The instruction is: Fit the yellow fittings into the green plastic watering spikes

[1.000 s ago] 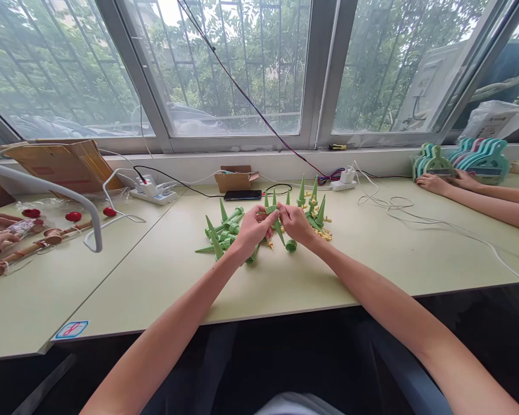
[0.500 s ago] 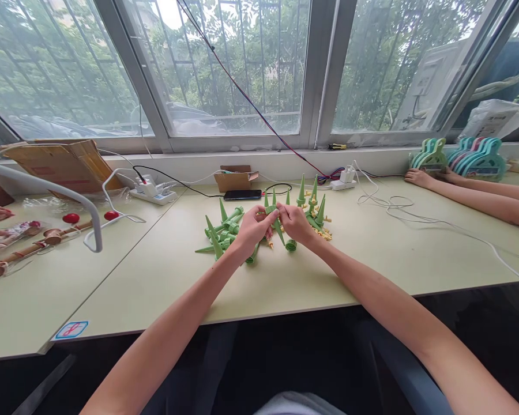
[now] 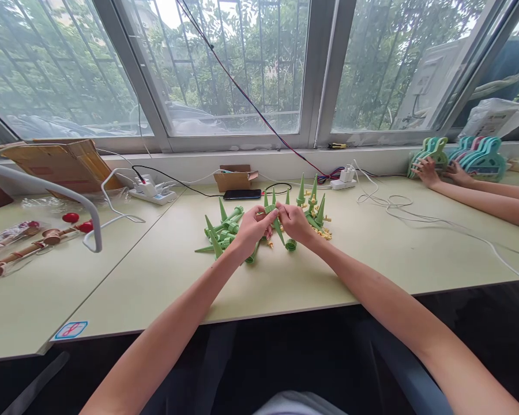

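My left hand (image 3: 255, 227) is closed around a green plastic spike (image 3: 279, 233), its pointed end slanting down towards the table. Close against it, my right hand (image 3: 296, 222) pinches at the spike's upper end; what lies between those fingertips is hidden. To the left is a heap of green spikes and ribbed tube pieces (image 3: 217, 244). Beyond my right hand several green spikes with small yellow fittings (image 3: 301, 191) stand point up. Loose yellow fittings (image 3: 326, 234) lie beside my right wrist, and a short green tube piece (image 3: 290, 245) rests just below my hands.
Behind the spikes are a black phone (image 3: 242, 195) and a small open cardboard box (image 3: 233, 180). White cables (image 3: 398, 207) trail across the right side. Bagged wooden toys (image 3: 30, 248) lie at left. Another person's hands (image 3: 428, 172) touch green and teal plastic pieces (image 3: 480, 158) at far right.
My hands and the spike stay almost still. At left, another person's hands have gone from view and a red ball shifted. At right, a co-worker's hand has lifted onto the green pieces.
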The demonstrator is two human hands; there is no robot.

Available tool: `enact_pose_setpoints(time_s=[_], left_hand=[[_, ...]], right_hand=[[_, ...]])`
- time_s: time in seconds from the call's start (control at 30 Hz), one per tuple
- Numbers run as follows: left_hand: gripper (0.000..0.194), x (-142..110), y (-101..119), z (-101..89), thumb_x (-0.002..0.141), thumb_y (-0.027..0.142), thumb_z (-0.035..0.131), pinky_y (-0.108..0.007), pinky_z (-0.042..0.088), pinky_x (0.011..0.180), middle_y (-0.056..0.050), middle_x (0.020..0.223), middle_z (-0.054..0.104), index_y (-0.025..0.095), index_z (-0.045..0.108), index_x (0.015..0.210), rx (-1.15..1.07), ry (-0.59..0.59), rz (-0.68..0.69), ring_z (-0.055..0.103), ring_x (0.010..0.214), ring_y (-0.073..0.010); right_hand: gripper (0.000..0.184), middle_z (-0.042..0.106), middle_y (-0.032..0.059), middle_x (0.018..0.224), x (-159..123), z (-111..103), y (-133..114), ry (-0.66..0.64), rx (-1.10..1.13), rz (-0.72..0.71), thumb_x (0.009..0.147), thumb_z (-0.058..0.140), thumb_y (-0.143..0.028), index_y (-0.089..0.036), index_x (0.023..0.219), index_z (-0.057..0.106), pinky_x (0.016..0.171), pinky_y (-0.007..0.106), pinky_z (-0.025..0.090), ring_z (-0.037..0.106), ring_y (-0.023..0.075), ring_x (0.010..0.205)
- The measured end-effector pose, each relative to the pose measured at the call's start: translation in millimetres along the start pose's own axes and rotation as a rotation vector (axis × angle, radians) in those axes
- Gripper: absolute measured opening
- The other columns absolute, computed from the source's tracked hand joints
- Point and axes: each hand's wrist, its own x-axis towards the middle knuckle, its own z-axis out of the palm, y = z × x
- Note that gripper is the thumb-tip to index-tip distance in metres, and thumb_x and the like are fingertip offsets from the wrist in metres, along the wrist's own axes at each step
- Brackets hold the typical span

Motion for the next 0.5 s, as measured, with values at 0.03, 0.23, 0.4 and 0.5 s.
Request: enact_pose_setpoints(time_s=[0.03,0.23,0.4,0.5], left_hand=[[0.055,-0.3,0.5,0.2,0.062,0.054,0.084,-0.02,0.038,0.039,0.007,0.05,0.05,0.02,0.044,0.078,-0.002,-0.001,0.0,0.048,0.041,-0.0082],[0.051,-1.8,2.8,0.8,0.064,0.051,0.083,-0.02,0.037,0.039,0.007,0.05,0.05,0.02,0.044,0.076,-0.003,0.002,-0.009,0.048,0.04,-0.0077],[0.052,-2.6,3.5,1.4,0.064,0.051,0.083,-0.02,0.037,0.039,0.007,0.05,0.049,0.02,0.044,0.077,-0.002,0.002,-0.01,0.047,0.04,-0.0079],[0.052,-3.1,4.2,1.9,0.065,0.051,0.083,-0.02,0.037,0.039,0.008,0.049,0.049,0.02,0.044,0.078,-0.001,0.005,-0.01,0.047,0.04,-0.008]], right_hand=[[0.055,0.035,-0.0031,0.051,0.0,-0.1,-0.2,0.0,0.003,0.001,0.097,0.032,-0.06,-0.022,0.058,0.031,0.053,0.028,0.024,0.03,0.0112,0.05],[0.055,0.034,-0.0034,0.051,0.2,0.2,-1.0,-0.001,0.014,0.008,0.096,0.033,-0.06,-0.022,0.058,0.031,0.052,0.028,0.023,0.029,0.0112,0.05],[0.055,0.034,-0.0033,0.051,-0.1,-0.1,-2.4,-0.001,0.001,0.009,0.096,0.032,-0.061,-0.022,0.058,0.031,0.052,0.028,0.024,0.029,0.0113,0.05],[0.054,0.036,-0.0031,0.051,-0.2,-0.4,-2.4,-0.002,-0.008,0.008,0.097,0.032,-0.061,-0.022,0.058,0.031,0.053,0.028,0.024,0.03,0.0114,0.05]])
